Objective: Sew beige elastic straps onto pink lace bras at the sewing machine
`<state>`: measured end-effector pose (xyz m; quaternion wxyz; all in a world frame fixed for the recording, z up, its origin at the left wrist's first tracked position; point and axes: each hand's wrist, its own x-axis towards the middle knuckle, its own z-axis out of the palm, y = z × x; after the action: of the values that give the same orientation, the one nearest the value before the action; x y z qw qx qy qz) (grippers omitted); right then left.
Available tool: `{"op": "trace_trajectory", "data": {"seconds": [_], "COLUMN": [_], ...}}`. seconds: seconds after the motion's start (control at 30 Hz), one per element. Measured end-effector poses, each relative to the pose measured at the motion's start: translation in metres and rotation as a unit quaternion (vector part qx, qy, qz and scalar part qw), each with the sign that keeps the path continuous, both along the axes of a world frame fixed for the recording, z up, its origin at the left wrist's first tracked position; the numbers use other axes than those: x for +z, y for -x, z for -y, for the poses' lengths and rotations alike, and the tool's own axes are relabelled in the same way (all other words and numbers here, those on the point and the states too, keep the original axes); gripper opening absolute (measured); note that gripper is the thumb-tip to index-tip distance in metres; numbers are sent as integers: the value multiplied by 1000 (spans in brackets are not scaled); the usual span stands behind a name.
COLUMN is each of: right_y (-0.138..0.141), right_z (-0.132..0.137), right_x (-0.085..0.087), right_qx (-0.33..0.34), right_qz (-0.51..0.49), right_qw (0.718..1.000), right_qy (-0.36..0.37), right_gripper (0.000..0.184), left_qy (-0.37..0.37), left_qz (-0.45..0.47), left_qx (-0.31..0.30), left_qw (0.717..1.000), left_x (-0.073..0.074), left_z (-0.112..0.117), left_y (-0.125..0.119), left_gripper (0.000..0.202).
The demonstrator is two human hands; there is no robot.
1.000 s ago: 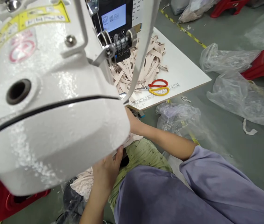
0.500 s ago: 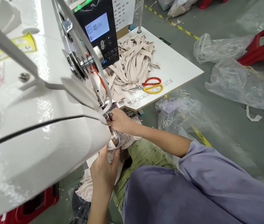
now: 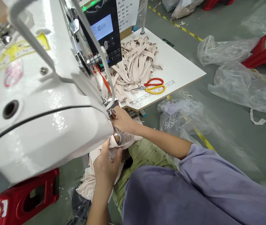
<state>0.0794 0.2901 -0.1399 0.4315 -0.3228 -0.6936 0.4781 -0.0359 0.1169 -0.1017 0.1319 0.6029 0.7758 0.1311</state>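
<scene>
Soft, light and limp, the pale lace fabric [image 3: 123, 139] hangs off the worktop [image 3: 182, 67] edge under the sewing machine [image 3: 46, 118], the left hand [image 3: 107, 165] pinching its bunched edge (the best hold), the right hand [image 3: 121, 118] curled beside the needle.

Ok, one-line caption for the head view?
Left hand and right hand hold pale lace fabric at a white sewing machine; scissors lie beside beige strips.

White sewing machine [image 3: 43, 125], beige straps [image 3: 136, 61], red-and-yellow scissors [image 3: 153, 87], pale pink lace fabric [image 3: 125, 139].
</scene>
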Motion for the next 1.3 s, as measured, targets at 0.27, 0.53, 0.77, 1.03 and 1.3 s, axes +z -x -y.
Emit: {"op": "trace_trajectory", "data": {"seconds": [0.27,0.53,0.77,1.03,1.3], "right_y": [-53,-87,-97,-108,-98], "right_z": [63,120,116,115,121], "right_x": [-11,-4,-1,5,-10], "right_qx": [2,50,84,195,170], "right_qz": [-69,-3,-27,12,316], "right_qw": [990,969,958,954,921], "right_qy": [127,243,273,225,-151], "right_gripper": [40,41,50,43,26], "left_qy": [-97,-26,63,-193,101], "left_qz": [-23,113,252,103,157], "left_qx": [-27,-159,-117,-189,-128], "left_qw": [995,980,959,957,974], "left_x": [-21,-29,-19,16,-10], "left_z": [24,68,63,45,11], "left_y": [-22,-64,-44,-37,-30], "left_gripper": [104,103,86,26,44]}}
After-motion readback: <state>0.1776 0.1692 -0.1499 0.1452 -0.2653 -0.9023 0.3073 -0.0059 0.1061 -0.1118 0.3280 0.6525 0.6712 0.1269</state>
